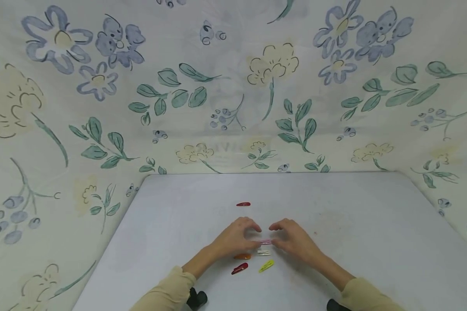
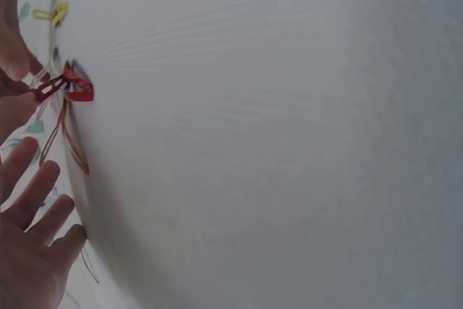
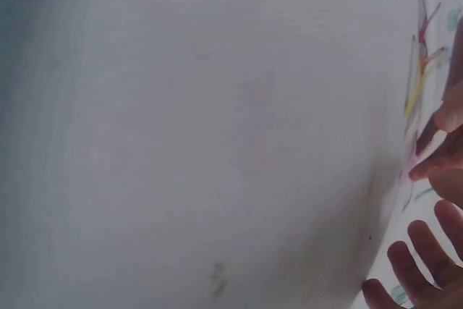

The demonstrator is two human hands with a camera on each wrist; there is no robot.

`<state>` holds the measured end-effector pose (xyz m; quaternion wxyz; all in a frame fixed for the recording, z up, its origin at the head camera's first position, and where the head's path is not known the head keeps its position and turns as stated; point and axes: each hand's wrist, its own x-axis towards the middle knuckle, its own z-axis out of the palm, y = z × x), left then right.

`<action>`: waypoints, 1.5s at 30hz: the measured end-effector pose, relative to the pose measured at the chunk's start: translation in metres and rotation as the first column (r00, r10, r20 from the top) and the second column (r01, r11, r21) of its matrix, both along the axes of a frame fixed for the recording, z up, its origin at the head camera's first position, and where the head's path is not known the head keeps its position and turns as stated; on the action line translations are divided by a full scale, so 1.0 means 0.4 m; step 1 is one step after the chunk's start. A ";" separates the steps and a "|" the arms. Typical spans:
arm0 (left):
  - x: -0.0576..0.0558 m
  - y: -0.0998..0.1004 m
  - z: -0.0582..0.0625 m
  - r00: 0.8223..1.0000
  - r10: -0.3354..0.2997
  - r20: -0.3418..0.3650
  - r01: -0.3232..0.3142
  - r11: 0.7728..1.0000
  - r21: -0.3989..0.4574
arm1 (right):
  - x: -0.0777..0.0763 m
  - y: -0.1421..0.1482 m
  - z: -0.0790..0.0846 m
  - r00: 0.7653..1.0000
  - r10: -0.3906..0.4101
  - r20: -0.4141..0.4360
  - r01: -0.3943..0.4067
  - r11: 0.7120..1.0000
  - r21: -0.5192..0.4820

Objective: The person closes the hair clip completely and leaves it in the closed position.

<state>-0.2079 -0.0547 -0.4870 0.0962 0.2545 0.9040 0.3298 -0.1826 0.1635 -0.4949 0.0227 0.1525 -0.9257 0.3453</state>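
A small pink hair clip [image 1: 265,242] lies on the white table between both hands. My left hand [image 1: 239,236] has its thumb right at the clip's left end, with the other fingers arched and apart from the thumb. On the other side, the thumb of my right hand [image 1: 295,242] is at the clip's right end, its fingers likewise spread. Just nearer to me are a white hair clip [image 1: 263,252] and an orange one [image 1: 242,256]. Closer still lie a red hair clip [image 1: 239,268] and a yellow one [image 1: 266,265]. The left wrist view shows the red clip [image 2: 79,88] close up.
Beyond the hands, another red hair clip [image 1: 243,204] lies alone on the white tabletop [image 1: 187,198]. A floral cloth [image 1: 233,129] rises behind the table's far edge and along its sides. Dark bands with cameras sit at both wrists.
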 end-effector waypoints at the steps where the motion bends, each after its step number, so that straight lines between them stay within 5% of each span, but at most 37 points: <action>1: 0.001 0.002 -0.003 1.000 0.000 -0.007 0.000 1.000 -0.021 | 0.000 -0.001 -0.004 1.000 -0.001 0.003 0.001 1.000 0.005; 17: 0.006 0.015 -0.012 0.991 -0.037 -0.132 0.025 0.995 -0.097 | -0.005 -0.011 -0.040 0.989 0.051 -0.140 -0.036 0.993 0.113; 25: 0.003 0.020 -0.020 0.981 -0.054 -0.187 0.031 0.992 -0.126 | -0.009 -0.022 -0.035 0.989 0.052 -0.138 -0.027 0.984 0.176; 45: -0.004 0.023 -0.025 0.985 -0.031 -0.172 0.017 0.996 -0.087 | -0.014 -0.026 -0.021 0.992 0.061 -0.109 -0.037 0.979 0.203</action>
